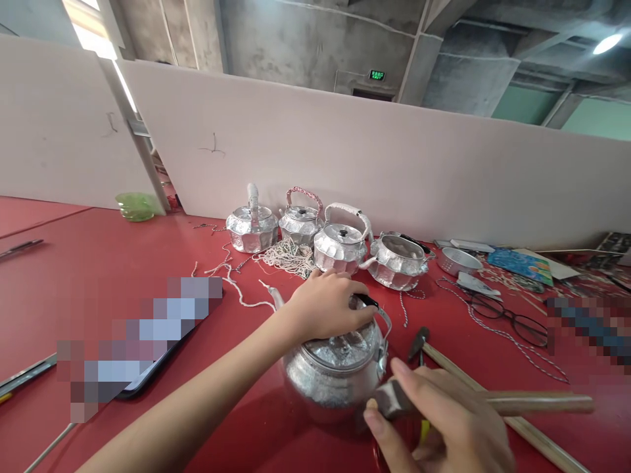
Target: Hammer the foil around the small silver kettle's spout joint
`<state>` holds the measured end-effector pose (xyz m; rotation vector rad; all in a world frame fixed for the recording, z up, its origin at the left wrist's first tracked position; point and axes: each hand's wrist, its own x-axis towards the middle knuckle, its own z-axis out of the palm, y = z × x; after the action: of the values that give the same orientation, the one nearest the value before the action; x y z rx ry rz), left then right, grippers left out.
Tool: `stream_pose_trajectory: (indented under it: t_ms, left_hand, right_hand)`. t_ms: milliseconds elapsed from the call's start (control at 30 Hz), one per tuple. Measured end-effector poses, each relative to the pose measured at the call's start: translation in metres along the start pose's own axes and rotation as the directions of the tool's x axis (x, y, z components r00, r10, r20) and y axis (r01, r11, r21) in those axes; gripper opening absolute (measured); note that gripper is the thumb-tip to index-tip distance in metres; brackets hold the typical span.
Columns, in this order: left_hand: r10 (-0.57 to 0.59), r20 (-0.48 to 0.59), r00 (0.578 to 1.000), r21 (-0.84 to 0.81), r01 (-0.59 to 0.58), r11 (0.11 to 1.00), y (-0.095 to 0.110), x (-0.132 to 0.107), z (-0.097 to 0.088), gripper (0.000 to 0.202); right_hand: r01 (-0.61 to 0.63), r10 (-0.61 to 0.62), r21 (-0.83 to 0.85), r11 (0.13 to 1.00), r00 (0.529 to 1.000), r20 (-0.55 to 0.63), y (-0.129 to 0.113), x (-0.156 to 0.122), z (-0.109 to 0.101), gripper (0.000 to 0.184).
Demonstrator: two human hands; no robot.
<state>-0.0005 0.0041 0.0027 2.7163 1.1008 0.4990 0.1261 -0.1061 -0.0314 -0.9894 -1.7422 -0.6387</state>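
A silver hammered-metal kettle (pixel 325 384) stands upright on the red table, its spout to the left. My left hand (pixel 332 305) rests over its top, fingers curled about the black grip of its lowered handle and covering part of the lid. At the kettle's lower right, my right hand (pixel 448 417) is closed around the head end of a hammer (pixel 542 402). The hammer's wooden handle sticks out to the right, while its metal head is close to the kettle's side; motion blur hides whether they touch. Beneath the right hand, something red and yellow is mostly hidden.
A second hammer (pixel 473 378) lies behind my right hand. Several faceted silver kettles (pixel 340 253) line the white partition (pixel 394 151), near tangled cord (pixel 290 258). Glasses (pixel 507 318) and a metal strainer cup (pixel 458 261) lie right; a phone (pixel 148 378) and cutter (pixel 29 374) lie left.
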Motion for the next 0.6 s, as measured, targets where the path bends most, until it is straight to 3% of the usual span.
stream_pose_trajectory:
  t_ms: [100, 300, 600]
  left_hand:
    - [-0.002, 0.004, 1.0, 0.0, 0.002, 1.0, 0.001, 0.0, -0.001, 0.036]
    - [-0.004, 0.002, 1.0, -0.001, 0.004, 1.0, 0.001, -0.001, -0.001, 0.036]
    - [-0.002, -0.002, 1.0, 0.006, 0.002, 1.0, 0.0, 0.001, 0.0, 0.036]
  right_hand:
    - [0.004, -0.004, 0.012, 1.0, 1.0, -0.008, 0.002, -0.001, 0.001, 0.022]
    - [-0.007, 0.011, 0.037, 0.999, 0.991, -0.133, 0.003, -0.01, 0.007, 0.036]
    - [-0.188, 0.19, 0.03, 0.982, 0.979, -0.068, 0.006, -0.022, 0.0, 0.036]
